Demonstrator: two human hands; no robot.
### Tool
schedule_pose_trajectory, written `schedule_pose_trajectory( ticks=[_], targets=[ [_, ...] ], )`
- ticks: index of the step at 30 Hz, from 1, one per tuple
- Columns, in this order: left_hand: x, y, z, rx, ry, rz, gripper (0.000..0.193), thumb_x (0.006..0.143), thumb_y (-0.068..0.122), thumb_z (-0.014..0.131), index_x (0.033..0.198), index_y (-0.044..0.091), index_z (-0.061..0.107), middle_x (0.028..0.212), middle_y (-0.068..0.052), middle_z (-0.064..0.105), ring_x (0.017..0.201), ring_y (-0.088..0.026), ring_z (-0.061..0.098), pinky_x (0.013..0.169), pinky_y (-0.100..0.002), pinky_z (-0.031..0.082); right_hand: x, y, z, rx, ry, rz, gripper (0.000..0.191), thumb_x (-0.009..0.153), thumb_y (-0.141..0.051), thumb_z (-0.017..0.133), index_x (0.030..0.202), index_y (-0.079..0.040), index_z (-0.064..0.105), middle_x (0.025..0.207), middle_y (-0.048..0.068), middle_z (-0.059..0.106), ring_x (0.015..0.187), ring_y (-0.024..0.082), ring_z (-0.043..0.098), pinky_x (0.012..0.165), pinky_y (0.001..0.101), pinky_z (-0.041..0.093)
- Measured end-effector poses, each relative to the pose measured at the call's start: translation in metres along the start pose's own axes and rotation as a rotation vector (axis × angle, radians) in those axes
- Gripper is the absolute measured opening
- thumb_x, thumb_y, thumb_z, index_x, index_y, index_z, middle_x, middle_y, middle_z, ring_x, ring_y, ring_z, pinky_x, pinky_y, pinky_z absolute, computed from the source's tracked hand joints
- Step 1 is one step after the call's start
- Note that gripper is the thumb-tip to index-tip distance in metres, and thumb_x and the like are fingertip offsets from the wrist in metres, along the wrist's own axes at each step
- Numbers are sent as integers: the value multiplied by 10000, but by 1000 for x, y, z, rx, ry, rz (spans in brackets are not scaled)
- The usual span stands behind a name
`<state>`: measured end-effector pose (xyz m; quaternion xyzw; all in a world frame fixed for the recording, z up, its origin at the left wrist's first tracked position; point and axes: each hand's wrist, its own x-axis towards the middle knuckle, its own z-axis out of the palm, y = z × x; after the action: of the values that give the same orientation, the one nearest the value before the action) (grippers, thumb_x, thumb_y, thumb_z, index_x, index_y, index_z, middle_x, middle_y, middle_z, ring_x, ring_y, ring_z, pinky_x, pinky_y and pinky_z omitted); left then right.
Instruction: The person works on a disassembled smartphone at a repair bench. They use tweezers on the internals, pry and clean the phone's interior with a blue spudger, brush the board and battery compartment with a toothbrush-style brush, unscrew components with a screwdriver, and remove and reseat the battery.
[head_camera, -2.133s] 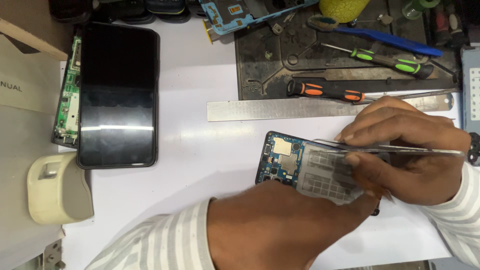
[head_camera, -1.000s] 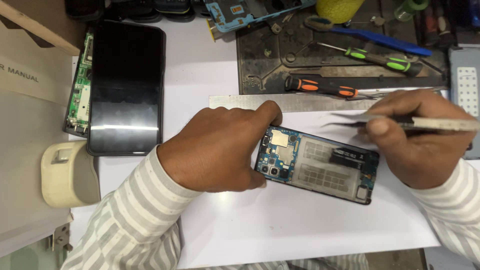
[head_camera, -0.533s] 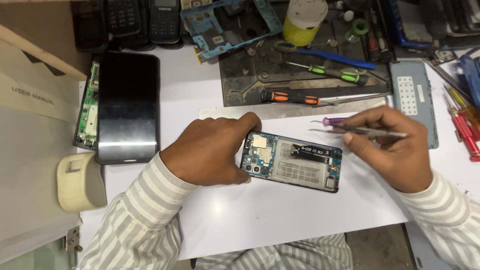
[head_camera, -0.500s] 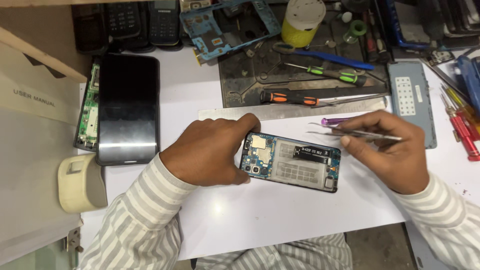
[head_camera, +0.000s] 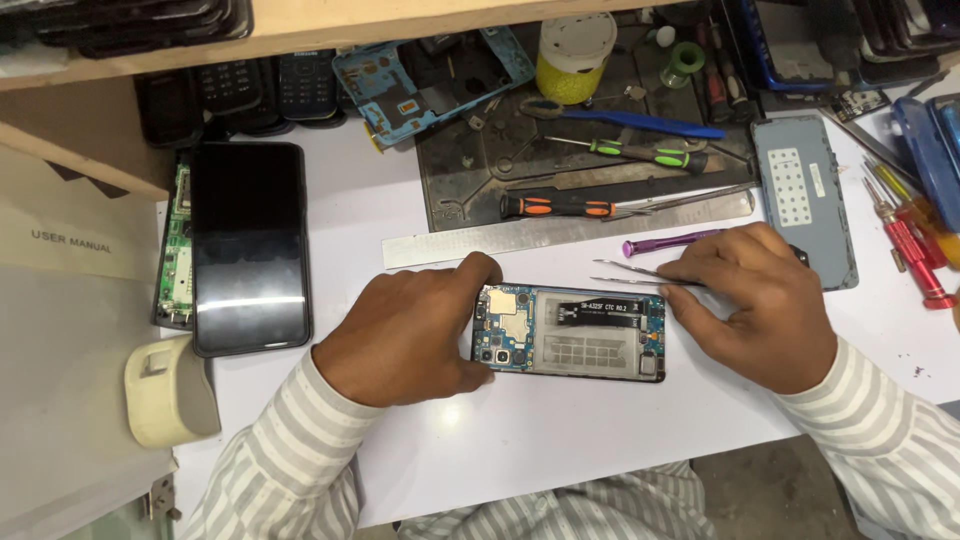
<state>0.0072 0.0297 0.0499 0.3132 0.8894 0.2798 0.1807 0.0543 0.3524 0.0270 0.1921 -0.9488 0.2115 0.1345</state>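
Observation:
An opened phone (head_camera: 570, 333) with its back off lies flat on the white table, its blue circuit board and black flex cable exposed. My left hand (head_camera: 405, 335) grips its left end, thumb and fingers wrapped around the edge. My right hand (head_camera: 760, 305) rests at the phone's right end and pinches metal tweezers (head_camera: 635, 273), whose tips point left just above the phone's top edge. A purple-handled tool (head_camera: 665, 242) lies just beyond the tweezers.
A steel ruler (head_camera: 520, 232) lies behind the phone. A dark work mat (head_camera: 470, 185) carries screwdrivers (head_camera: 560, 205). A black phone screen (head_camera: 248, 245) lies at left beside a cream tape dispenser (head_camera: 168, 392). A grey back cover (head_camera: 805, 210) and red tools (head_camera: 915, 245) sit at right.
My left hand moved from covering the phone to gripping its left end. The view pulled back and the phone now lies level, with the tweezers lowered close to its top edge.

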Motion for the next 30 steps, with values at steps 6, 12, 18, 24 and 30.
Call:
schedule_pose_trajectory(
  ticks=[6, 12, 18, 24, 30],
  targets=[
    [7, 0, -4, -61, -86, -94, 797, 581, 239, 886, 1285, 112, 534, 682, -90, 672, 676, -314, 700, 584, -454, 507, 17, 25, -13, -53, 36, -6, 167, 894, -115, 794, 1058, -90, 773, 986, 72, 708, 916, 227, 617, 841, 344, 471],
    [9, -9, -7, -135, -101, -107, 889, 567, 243, 908, 1362, 126, 526, 670, -53, 647, 617, -274, 695, 539, -424, 503, 37, 35, -12, -103, 82, -8, 174, 924, -92, 780, 1089, -39, 775, 987, 114, 703, 905, 253, 598, 820, 364, 466],
    [7, -16, -4, -120, -74, -77, 904, 568, 238, 915, 1371, 111, 519, 669, -57, 651, 618, -277, 695, 547, -420, 502, 53, 25, 0, -61, 48, -27, 162, 918, -97, 760, 1069, -41, 765, 1043, 117, 694, 929, 276, 597, 857, 398, 481],
    [8, -16, -6, -133, -92, -109, 889, 571, 228, 904, 1367, 117, 526, 676, -60, 660, 633, -267, 706, 555, -411, 517, 96, 38, 13, -212, 85, -184, 159, 965, -54, 765, 1123, -38, 783, 1078, 139, 699, 1016, 334, 610, 892, 418, 503],
    [5, -17, -6, -141, -82, -83, 853, 567, 234, 908, 1334, 116, 554, 701, -62, 668, 675, -275, 703, 573, -419, 509, 132, 50, 36, -277, 52, -282, 195, 916, -105, 767, 1101, -48, 788, 1053, 153, 700, 1071, 363, 620, 883, 439, 519]
  ],
)
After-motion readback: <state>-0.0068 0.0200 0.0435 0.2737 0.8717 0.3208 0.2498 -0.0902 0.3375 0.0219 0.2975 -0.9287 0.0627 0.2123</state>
